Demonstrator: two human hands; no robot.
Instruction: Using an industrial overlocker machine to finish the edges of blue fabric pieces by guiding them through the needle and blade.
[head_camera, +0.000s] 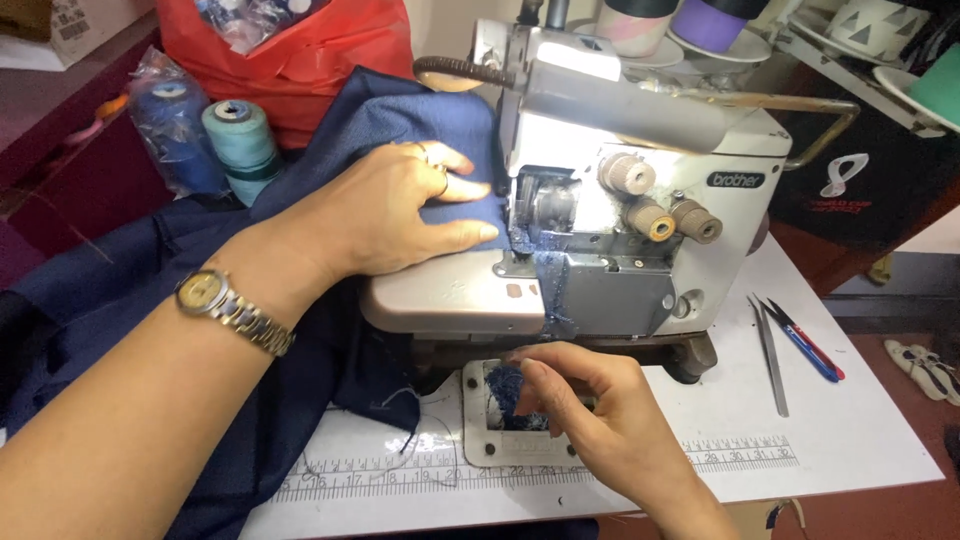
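My left hand (395, 210) lies flat on dark blue fabric (400, 125), pressing it onto the bed of a white overlock sewing machine (640, 190), fingertips close to the presser foot. It wears a ring, and a metal watch (232, 308) sits on the wrist. My right hand (590, 415) is below the machine bed, fingers pinched on the blue fabric edge (505, 395) that hangs over a square metal plate (478, 440) in the white table. More of the fabric drapes left and down over my forearm side.
Tweezers (770, 350) and red-and-blue snips (805, 340) lie on the white table (850, 430) right of the machine. A teal thread cone (240, 140), a bagged blue cone (175, 120) and a red plastic bag (300, 60) stand behind. Thread cones sit on a rack above. A printed ruler runs along the table's front.
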